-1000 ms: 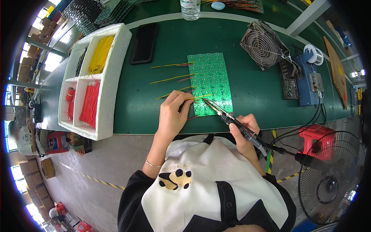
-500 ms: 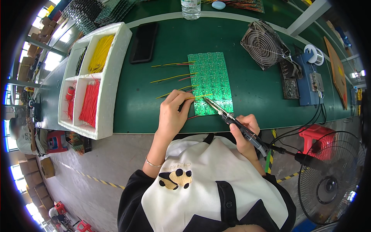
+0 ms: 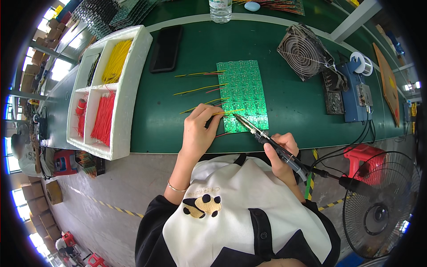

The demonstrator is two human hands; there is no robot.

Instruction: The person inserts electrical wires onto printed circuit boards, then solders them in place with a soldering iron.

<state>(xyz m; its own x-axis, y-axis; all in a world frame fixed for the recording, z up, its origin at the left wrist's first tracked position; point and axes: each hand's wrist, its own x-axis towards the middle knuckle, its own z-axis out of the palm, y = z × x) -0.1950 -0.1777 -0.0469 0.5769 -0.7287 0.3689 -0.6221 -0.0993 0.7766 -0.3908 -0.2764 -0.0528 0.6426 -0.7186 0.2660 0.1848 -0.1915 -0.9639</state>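
Note:
A green circuit board panel [image 3: 242, 89] lies on the green table, with several yellow and red wires reaching out from its left edge. Between the pinched fingertips of my left hand [image 3: 200, 127] is a yellow wire [image 3: 231, 111], its end lying over the lower part of the panel. My right hand [image 3: 283, 153] is wrapped round the black handle of a soldering iron [image 3: 280, 151]. The iron slants up to the left, and its tip meets the panel close to that wire, just right of my left fingertips.
At the left stands a white foam box [image 3: 120, 120] of yellow and red wires. A black phone [image 3: 166, 49], a bottle [image 3: 220, 11] and a small caged fan [image 3: 304, 51] are farther back. To the right are a blue soldering station [image 3: 353, 89] and a large fan [image 3: 378, 209].
The soldering iron's tip has shifted very slightly left and down on the panel. My left hand has stayed in place with the yellow wire.

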